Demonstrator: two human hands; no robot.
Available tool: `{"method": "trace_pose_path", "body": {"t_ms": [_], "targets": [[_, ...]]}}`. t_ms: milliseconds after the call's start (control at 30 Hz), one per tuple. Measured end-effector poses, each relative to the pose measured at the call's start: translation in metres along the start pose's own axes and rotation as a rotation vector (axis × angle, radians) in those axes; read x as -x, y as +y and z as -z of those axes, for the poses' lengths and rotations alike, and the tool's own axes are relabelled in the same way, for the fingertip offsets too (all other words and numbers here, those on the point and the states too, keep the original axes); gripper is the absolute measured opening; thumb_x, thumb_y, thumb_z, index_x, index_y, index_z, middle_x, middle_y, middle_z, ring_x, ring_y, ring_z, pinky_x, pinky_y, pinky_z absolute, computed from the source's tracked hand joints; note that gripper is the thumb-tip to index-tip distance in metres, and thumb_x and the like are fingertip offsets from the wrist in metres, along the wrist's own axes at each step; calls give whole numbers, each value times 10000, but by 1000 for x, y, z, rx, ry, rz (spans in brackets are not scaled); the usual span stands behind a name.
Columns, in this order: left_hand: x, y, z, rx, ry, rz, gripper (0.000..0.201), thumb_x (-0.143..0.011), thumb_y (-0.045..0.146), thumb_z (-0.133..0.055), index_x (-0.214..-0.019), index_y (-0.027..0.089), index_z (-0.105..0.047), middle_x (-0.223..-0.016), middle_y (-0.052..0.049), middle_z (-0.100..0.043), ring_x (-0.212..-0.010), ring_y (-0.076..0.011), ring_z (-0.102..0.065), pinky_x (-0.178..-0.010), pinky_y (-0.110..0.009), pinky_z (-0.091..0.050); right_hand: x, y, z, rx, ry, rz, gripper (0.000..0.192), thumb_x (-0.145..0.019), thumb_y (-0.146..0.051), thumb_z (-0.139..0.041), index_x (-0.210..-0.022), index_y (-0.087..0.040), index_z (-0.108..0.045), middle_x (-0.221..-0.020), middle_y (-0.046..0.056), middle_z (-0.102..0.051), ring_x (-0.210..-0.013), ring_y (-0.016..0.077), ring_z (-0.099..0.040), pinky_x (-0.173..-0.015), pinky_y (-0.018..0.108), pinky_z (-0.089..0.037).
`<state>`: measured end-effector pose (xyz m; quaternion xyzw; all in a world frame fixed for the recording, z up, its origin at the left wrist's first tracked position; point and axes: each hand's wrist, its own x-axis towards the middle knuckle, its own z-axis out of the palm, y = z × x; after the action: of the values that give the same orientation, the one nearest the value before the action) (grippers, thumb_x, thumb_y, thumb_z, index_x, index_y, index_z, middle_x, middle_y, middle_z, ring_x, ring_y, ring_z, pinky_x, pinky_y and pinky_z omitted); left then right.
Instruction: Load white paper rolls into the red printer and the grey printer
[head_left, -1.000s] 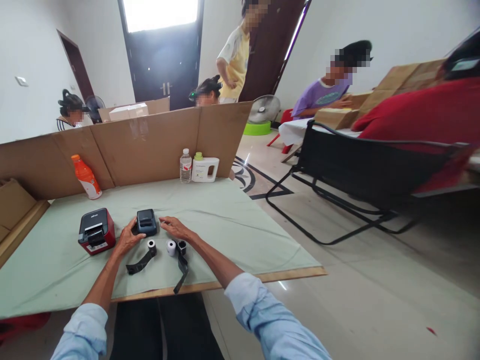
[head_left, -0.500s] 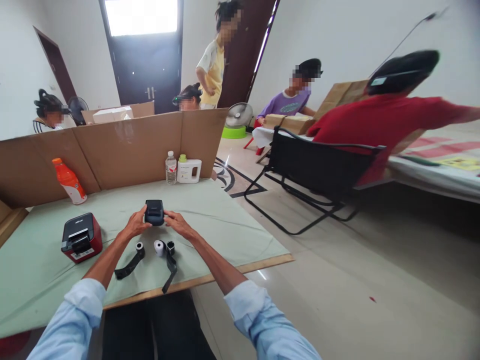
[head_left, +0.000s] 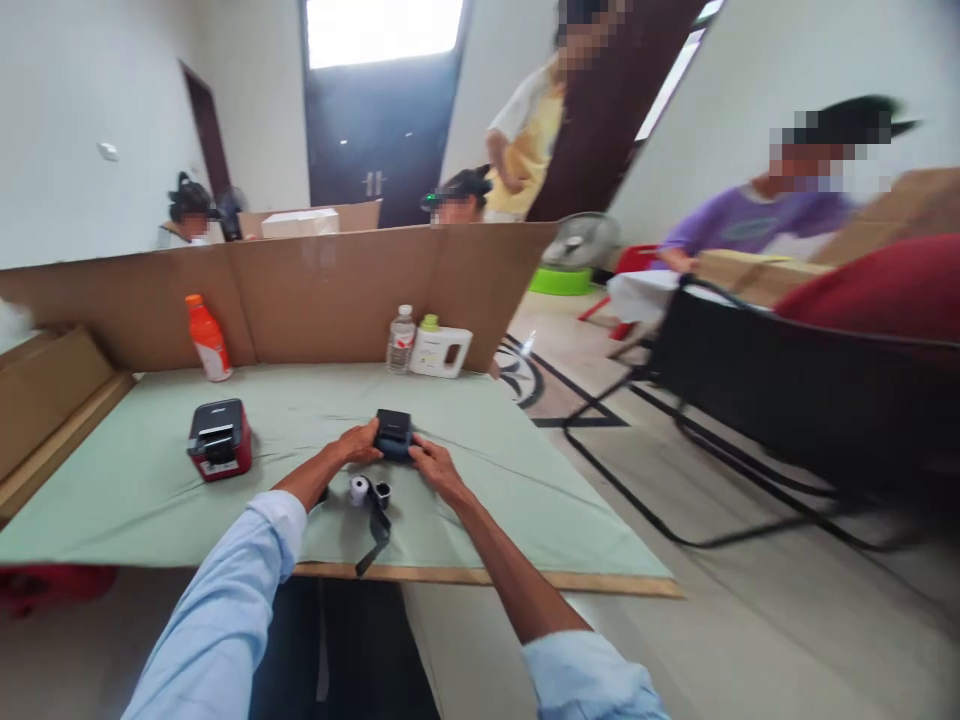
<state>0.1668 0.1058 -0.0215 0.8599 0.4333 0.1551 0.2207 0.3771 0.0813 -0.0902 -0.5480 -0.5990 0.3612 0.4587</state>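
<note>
Head view: and we're over a green cloth [head_left: 142, 515] on a table, two bare hands meeting near its middle.
Left hand [head_left: 360, 442]: fingers drawn in on the left side of a small dark machine [head_left: 394, 436], holding that edge.
Right hand [head_left: 438, 470]: right there opposite, fingertips narrow against the lower right edge, so it's held between the two.
Small dark machine: above the cloth's middle, beyond the rolls (whether it touches the cloth, I cannot tell).
Rolls: a white roll [head_left: 358, 489] nearest the left wrist, and just beside it a black roll [head_left: 382, 494] with a dark strip [head_left: 374, 542] trailing toward the wooden table edge [head_left: 480, 576].
Left side: a red and black machine [head_left: 219, 441], well apart from the hands.
Back row: an orange bottle [head_left: 208, 340] on the left; to the right, a clear bottle [head_left: 401, 342] beside a white jug [head_left: 441, 352], all before a cardboard wall [head_left: 322, 305].
Beyond: a person in purple [head_left: 742, 222] sits past a black chair [head_left: 735, 400].
</note>
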Motion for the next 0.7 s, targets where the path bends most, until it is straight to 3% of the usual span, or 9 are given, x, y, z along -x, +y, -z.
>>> {"method": "trace_pose_path", "body": {"t_ms": [100, 167, 267, 333, 400, 467, 500, 600, 700], "targets": [[10, 9, 6, -30, -44, 82, 518, -722, 253, -767, -1217, 167, -640, -1181, -157, -749, -1117, -323, -689, -976, -399, -530, 3, 12, 0, 118, 41, 32, 551, -815, -441, -549, -1210, -109, -740, -905, 121, -741, -798, 268, -664, -811, 448, -580], [32, 11, 27, -46, -4, 81, 543, -737, 233, -759, -1264, 178, -640, -1331, -169, -695, -1277, -338, -616, -1095, -445, -476, 6, 13, 3, 213, 155, 101, 519, -826, -445, -548, -1180, -114, -734, -989, 168, -735, -882, 302, -672, -877, 497, -569], [103, -4, 88, -104, 391, 86, 612, -815, 261, -716, -1408, 176, -589, -1494, -166, -587, -1454, -337, -469, -1233, -511, -347, 9, -7, 0, 286, 314, 292, 486, -872, -423, -536, -1204, -112, -705, -1190, 230, -695, -1124, 345, -628, -1037, 561, -504], [167, -27, 134, -150, 729, 290, 649, -840, 309, -706, -1454, 155, -563, -1535, -171, -543, -1503, -357, -400, -1269, -539, -280, 7, -34, -17, 261, 308, 390, 456, -916, -400, -523, -1237, -125, -693, -1277, 226, -667, -1234, 338, -582, -1121, 568, -448], [227, -52, 169, -99, 952, 621, 745, -828, 385, -721, -1486, 100, -522, -1560, -223, -500, -1509, -388, -382, -1257, -543, -289, 3, -69, -50, 172, 176, 435, 429, -945, -400, -527, -1248, -152, -700, -1307, 199, -667, -1263, 320, -577, -1162, 552, -421], [271, -72, 183, 131, 948, 895, 863, -805, 479, -738, -1508, 53, -475, -1514, -274, -531, -1435, -405, -484, -1179, -538, -397, 0, -109, -96, 51, -60, 426, 452, -946, -447, -575, -1282, -171, -699, -1360, 186, -658, -1286, 315, -583, -1173, 526, -422], [285, -78, 182, 269, 898, 949, 897, -790, 523, -746, -1500, 45, -478, -1478, -281, -561, -1380, -399, -544, -1122, -521, -457, 0, -128, -122, -4, -196, 387, 480, -936, -484, -610, -1302, -184, -694, -1379, 176, -656, -1289, 317, -590, -1169, 521, -429], [297, -86, 164, 573, 778, 878, 880, -732, 670, -754, -1386, 103, -597, -1328, -211, -688, -1203, -355, -671, -945, -453, -564, 5, -177, -194, -129, -540, 270, 539, -886, -562, -692, -1284, -199, -707, -1316, 141, -704, -1291, 343, -603, -1131, 519, -462], [289, -86, 149, 654, 761, 784, 809, -634, 730, -796, -1185, 143, -714, -1099, -130, -779, -1023, -323, -725, -830, -409, -582, 14, -202, -240, -227, -753, 278, 480, -902, -566, -670, -1199, -194, -734, -1145, 74, -759, -1167, 302, -657, -1035, 445, -527]]}}
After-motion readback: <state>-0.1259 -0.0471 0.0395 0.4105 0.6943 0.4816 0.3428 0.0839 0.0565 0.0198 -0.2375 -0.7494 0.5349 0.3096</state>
